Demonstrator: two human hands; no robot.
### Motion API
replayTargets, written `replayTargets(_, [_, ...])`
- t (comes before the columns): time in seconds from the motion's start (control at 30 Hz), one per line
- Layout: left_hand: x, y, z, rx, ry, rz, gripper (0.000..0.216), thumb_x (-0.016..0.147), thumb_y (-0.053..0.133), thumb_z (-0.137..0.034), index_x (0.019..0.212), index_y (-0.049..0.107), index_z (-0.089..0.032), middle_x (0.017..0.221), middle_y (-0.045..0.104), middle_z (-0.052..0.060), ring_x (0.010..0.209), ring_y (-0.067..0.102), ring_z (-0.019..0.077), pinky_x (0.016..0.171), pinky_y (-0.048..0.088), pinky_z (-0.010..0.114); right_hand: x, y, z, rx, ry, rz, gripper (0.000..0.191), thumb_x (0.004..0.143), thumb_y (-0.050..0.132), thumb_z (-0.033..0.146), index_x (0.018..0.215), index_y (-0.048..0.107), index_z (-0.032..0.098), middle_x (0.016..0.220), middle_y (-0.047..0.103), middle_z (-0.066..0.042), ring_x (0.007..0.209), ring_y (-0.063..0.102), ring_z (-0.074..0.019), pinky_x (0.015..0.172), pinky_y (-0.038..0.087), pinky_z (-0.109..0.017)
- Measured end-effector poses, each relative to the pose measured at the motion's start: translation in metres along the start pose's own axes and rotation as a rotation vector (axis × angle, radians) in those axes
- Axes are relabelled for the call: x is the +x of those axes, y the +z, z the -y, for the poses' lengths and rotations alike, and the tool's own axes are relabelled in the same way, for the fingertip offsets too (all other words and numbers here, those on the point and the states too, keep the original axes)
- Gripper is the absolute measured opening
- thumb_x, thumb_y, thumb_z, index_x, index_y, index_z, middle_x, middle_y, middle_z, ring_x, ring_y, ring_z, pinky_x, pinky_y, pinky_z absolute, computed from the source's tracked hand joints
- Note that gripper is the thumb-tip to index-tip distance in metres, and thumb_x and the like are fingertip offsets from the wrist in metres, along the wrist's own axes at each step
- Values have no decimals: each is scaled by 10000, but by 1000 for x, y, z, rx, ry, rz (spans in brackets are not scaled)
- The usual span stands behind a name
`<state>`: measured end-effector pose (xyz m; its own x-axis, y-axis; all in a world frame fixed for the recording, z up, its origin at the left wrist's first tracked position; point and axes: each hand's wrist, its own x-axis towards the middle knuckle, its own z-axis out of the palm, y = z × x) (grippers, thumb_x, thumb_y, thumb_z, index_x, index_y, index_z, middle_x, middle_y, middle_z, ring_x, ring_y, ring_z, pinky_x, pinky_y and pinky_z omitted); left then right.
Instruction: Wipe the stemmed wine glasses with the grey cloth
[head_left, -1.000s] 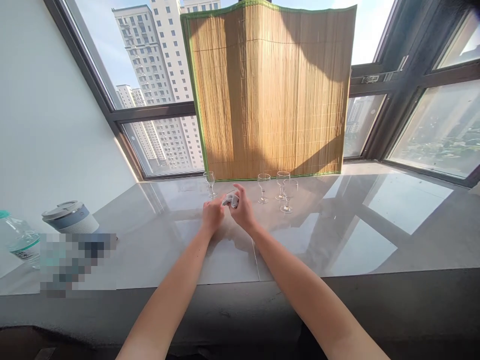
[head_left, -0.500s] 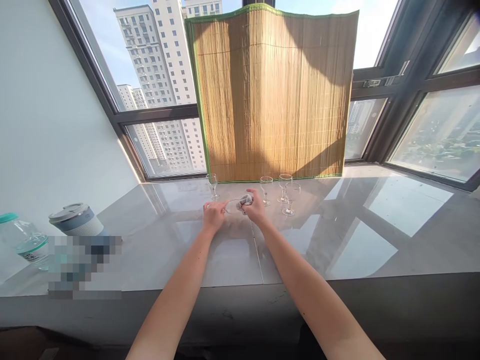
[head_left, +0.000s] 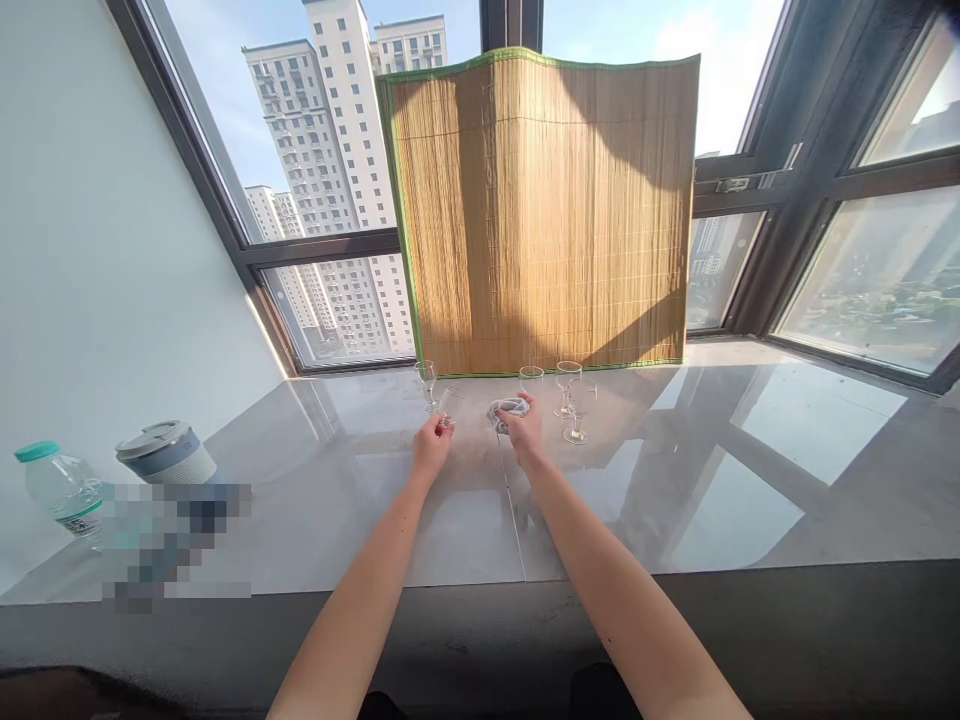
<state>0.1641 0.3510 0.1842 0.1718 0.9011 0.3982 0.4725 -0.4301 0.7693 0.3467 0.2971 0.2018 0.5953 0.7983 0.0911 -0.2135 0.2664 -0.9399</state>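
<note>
My left hand (head_left: 431, 446) is closed on a clear stemmed glass (head_left: 454, 402), whose bowl points up and away from me. A crumpled grey-white cloth (head_left: 506, 412) is gripped in my right hand (head_left: 525, 430), a short way to the right of that glass and apart from it. Behind the left hand stands another stemmed glass (head_left: 426, 384). Just beyond my right hand is a glass (head_left: 532, 377) with its lower part hidden by the hand. Two more upright glasses, one farther back (head_left: 568, 376) and one nearer (head_left: 579, 412), stand to the right.
A bamboo mat (head_left: 540, 220) with green edging leans upright against the window behind the glasses. On the left of the glossy sill (head_left: 315, 520) are a lidded cup (head_left: 169, 455) and a plastic bottle (head_left: 64, 485), near a pixelated patch. The sill's front edge runs below my forearms.
My right hand has drawn the cloth away from the held glass, to the right. The glass in my left hand has tipped more upright. The view has tilted slightly upward.
</note>
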Motion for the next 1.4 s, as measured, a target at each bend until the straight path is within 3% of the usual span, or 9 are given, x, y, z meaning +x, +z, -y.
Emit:
replayTargets(0.1, [3,2,2,-135,-39,44,306,884,500,-372,1058,653,-171,823,715,51,772,668,180,709,500,283,-7,8,-4,-9,93,189,846,532,790,259,1290,415,241,944,665,-25,851,652,-203,690,515,-312])
replayTargets(0.23, [0,3,-5,-53,122,180,264,833,547,-270,1029,702,-185,972,744,57,891,674,210,811,511,319,-20,19,-10,114,185,527,922,482,797,171,1316,411,245,970,698,-44,872,681,-248,688,537,-351])
replayTargets(0.4, [-5,3,-9,186,294,278,343,833,525,-178,1118,710,-229,1186,690,52,1089,610,226,972,472,367,-28,21,-12,183,168,553,916,470,777,133,1301,421,279,1085,694,-49,913,683,-243,743,538,-366])
replayTargets(0.5, [-7,3,-6,318,331,298,367,812,539,-144,1125,712,-229,1230,657,70,1150,564,249,1042,418,418,-29,22,-12,132,141,541,866,466,758,127,1266,454,263,1029,706,-34,867,682,-223,756,526,-355])
replayTargets(0.63, [-5,-3,-1,433,345,256,366,797,545,-136,1086,723,-271,1193,655,60,1136,559,248,1057,388,409,-26,25,-16,13,90,443,772,477,725,140,1199,471,233,896,698,-4,800,669,-210,711,513,-334])
replayTargets(0.77, [9,-14,8,478,282,141,302,800,508,-143,984,731,-227,1118,661,74,1057,587,228,1004,423,375,-23,19,-17,-125,3,207,706,505,688,169,1172,464,230,824,665,8,753,648,-202,663,496,-310])
replayTargets(0.9, [21,-17,17,541,184,13,272,837,499,-235,994,721,-217,1146,661,86,1074,582,247,1030,390,394,-22,-1,-13,-279,-45,-75,718,546,642,195,1236,447,216,774,640,-6,694,625,-217,579,470,-298])
replayTargets(1.03, [22,-16,20,550,153,13,289,854,493,-291,1042,708,-242,1234,644,81,1153,563,248,1124,276,411,-17,-24,-11,-352,-35,-265,774,585,594,229,1328,383,206,740,627,-9,588,583,-208,523,428,-301])
replayTargets(1.4, [26,-8,22,678,53,113,463,889,431,-507,1192,643,-229,1458,473,139,1330,440,293,1169,165,472,13,-28,-10,-468,5,-334,741,613,594,259,1320,381,199,828,629,-64,769,606,-278,666,443,-354])
